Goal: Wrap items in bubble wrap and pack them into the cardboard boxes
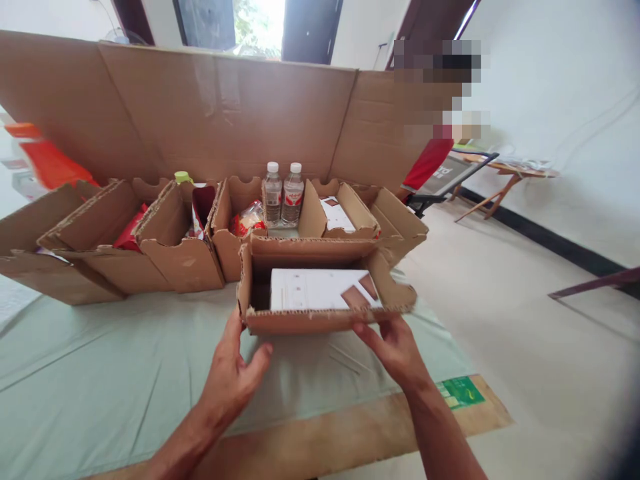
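An open-topped cardboard box [310, 323] is held in front of me, its long side towards me, raised over the table. Inside lies a white carton [310, 288] with brown patches printed at its right end. My left hand [234, 365] grips the box's lower left corner, its fingers partly hidden behind the cardboard and its thumb apart below. Under the right part of the bottom edge, my right hand [397, 350] supports the box, with the fingertips hidden beneath it.
Behind stands a row of cardboard bins [187, 263] with red packets, a snack bag [249, 220] and another white carton [337, 215]. Two water bottles [292, 195] stand there. A tall cardboard panel [240, 110] backs them. A person in red [433, 160] is beyond it.
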The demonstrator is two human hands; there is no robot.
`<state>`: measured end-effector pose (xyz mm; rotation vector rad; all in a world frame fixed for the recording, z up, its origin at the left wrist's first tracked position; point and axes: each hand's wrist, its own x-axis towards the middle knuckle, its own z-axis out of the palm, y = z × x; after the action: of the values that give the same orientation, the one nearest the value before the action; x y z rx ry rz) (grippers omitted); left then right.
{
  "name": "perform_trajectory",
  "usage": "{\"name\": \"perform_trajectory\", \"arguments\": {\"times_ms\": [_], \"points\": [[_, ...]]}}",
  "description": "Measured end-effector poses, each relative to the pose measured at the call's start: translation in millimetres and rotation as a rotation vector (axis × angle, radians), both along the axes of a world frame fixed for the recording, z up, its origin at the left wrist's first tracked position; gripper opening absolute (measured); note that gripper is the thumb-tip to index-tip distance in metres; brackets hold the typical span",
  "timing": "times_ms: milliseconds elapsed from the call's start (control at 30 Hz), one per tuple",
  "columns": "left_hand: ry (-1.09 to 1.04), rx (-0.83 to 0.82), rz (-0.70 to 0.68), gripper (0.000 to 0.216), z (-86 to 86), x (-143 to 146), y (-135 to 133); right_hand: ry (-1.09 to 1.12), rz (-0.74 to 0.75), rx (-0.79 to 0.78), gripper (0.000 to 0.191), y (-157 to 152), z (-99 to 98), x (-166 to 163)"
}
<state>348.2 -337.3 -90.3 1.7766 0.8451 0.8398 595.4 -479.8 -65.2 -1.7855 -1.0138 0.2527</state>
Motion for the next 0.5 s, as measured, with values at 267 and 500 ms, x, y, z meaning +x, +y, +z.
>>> {"name": "perform_trajectory", "arguments": {"times_ms": [267,500], "points": [[0.055,-0.075,0.0,0.068,-20.8,1.8,28.1,0.069,-0.017,-0.027,0.037,33.4,-35.8,8.7],[0.088,-0.031,-0.025,0.054,-21.4,4.3,11.4,0.033,-0.142,-0.086,0.034,10.4,-47.4,4.6]]}}
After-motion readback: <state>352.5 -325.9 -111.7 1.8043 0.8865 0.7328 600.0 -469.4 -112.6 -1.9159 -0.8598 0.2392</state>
